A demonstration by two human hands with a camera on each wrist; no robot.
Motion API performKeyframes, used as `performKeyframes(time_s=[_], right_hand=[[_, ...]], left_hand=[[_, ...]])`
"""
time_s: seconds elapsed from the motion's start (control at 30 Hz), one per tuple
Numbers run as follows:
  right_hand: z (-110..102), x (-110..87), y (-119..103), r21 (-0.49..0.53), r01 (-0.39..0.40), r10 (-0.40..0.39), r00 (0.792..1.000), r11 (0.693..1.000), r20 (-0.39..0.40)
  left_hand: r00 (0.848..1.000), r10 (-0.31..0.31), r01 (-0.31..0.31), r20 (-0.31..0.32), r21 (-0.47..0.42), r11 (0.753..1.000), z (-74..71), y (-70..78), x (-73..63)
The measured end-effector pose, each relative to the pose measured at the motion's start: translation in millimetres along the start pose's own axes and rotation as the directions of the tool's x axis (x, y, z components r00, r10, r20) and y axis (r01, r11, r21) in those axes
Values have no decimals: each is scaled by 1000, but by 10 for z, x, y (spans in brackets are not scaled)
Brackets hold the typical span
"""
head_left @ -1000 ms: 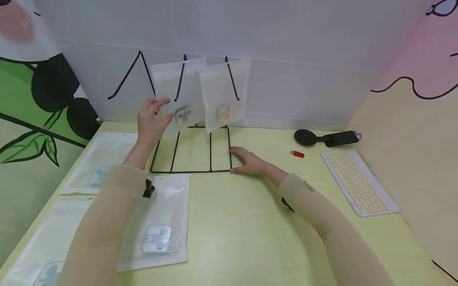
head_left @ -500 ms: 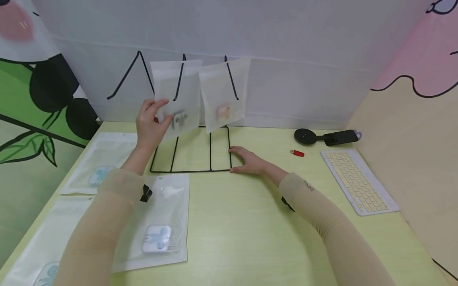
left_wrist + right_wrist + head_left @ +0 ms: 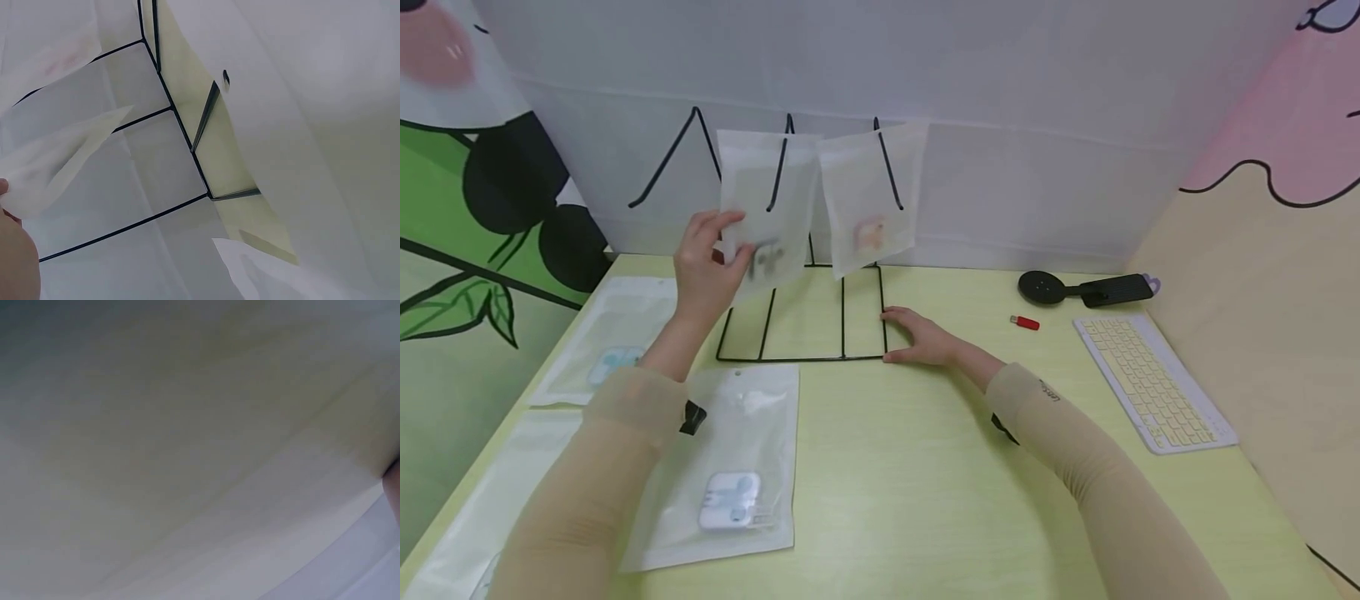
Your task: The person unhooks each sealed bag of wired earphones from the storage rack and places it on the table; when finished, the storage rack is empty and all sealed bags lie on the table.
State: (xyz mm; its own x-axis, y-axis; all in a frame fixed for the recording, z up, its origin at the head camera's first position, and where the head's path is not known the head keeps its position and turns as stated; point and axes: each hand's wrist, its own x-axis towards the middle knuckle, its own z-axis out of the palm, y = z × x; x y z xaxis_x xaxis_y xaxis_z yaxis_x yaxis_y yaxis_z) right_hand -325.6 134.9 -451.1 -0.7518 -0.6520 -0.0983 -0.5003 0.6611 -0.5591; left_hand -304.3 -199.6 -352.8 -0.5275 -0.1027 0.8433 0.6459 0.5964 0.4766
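My left hand (image 3: 706, 271) pinches the left edge of a translucent white zip bag (image 3: 771, 179) between thumb and fingers. This bag hangs on the middle hook of a black wire rack (image 3: 801, 360), with a dark, blurred item showing low inside. A second zip bag (image 3: 874, 192) hangs on the right hook, a pinkish item in it. The left hook (image 3: 662, 158) carries no bag. In the left wrist view the hand (image 3: 15, 256) appears at the left edge, by the bag's (image 3: 59, 165) lower end. My right hand (image 3: 921, 337) rests with spread, relaxed fingers against the rack base's right side.
Larger zip bags lie on the left of the table (image 3: 925, 483), one of them (image 3: 741, 433) holding a white earphone case (image 3: 728, 502). At the right are a white keyboard (image 3: 1150, 379), a red USB stick (image 3: 1025, 322) and a black round-headed stand (image 3: 1041, 287). A white curtain (image 3: 1015, 192) hangs behind.
My left hand has moved slightly left and down, and the lower part of the middle bag has swung left with it. My right hand has stayed at the rack.
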Motion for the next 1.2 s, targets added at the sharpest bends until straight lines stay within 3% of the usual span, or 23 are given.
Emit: performKeyframes(time_s=[0.3,0.57,1.2], right_hand=[[-23,-12,4,-2,4,-4,1000,1000,-9],[-20,-21,13,15,4,-4,1000,1000,-8],[0,-19,-17,15,10,-10,1000,1000,-8]], left_hand=[[999,36,-39,39,58,998,-80,170,-9],[1000,15,-15,4,68,998,-127,268,-54],[999,14,-17,30,97,995,-383,590,-160]])
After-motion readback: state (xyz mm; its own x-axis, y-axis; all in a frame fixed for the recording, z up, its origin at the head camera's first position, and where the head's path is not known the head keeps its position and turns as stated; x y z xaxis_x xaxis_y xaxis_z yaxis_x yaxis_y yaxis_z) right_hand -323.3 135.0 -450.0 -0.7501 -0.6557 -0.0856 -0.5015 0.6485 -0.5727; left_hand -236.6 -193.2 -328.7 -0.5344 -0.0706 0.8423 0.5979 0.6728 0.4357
